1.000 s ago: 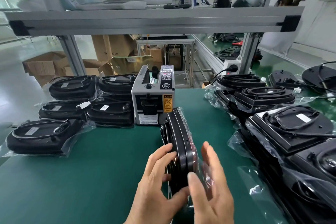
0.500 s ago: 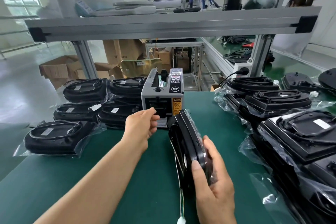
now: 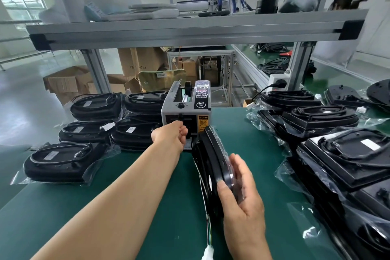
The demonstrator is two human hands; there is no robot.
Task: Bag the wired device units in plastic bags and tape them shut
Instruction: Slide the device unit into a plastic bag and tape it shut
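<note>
Two sets of fingers at work: those of my right hand [image 3: 242, 194] clasp the bagged device unit [image 3: 210, 155], stood on edge on the green mat [image 3: 253, 143] (I judge, to keep its flap folded for taping). Those of my left hand [image 3: 172, 136] curl at the tape dispenser [image 3: 185, 110] outlet; whether they pinch tape, I cannot tell.

You are wearing the single camera on your head, and it is looking forward and down across the green bench [image 3: 242, 133] through a wide lens. It is sitting close above your arms [image 3: 126, 196], which are entering from the bottom edge; your right hand [image 3: 242, 196] and the bagged unit [image 3: 213, 160] are lying nearest, the tape dispenser [image 3: 185, 110] is standing mid-frame, the shelf beam [image 3: 190, 31] crossing overhead.
</note>
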